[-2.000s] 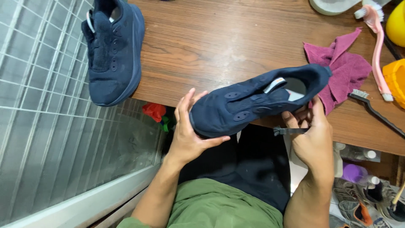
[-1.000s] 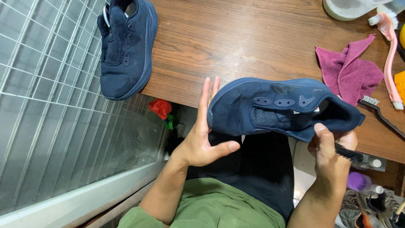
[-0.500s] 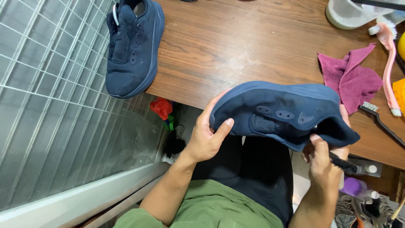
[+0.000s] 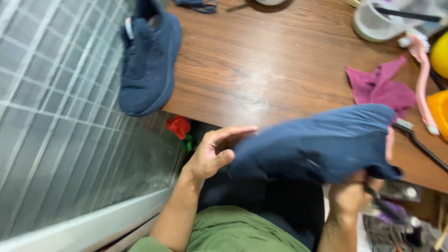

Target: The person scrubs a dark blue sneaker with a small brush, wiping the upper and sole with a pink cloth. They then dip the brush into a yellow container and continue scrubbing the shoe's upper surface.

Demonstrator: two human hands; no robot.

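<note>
Your hands find open wood across the table's [image 4: 261, 70] middle; a second shoe [image 4: 147, 60] blocks its left edge, cloth [image 4: 380, 86] and brushes [image 4: 420, 70] crowd the right edge.

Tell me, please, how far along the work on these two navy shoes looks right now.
Nothing looks finished. In hand: the blurred navy shoe, gripped by the left hand at one end and the right hand at the other. Left: the second navy shoe lies untouched on the table, near the pink cloth.
</note>
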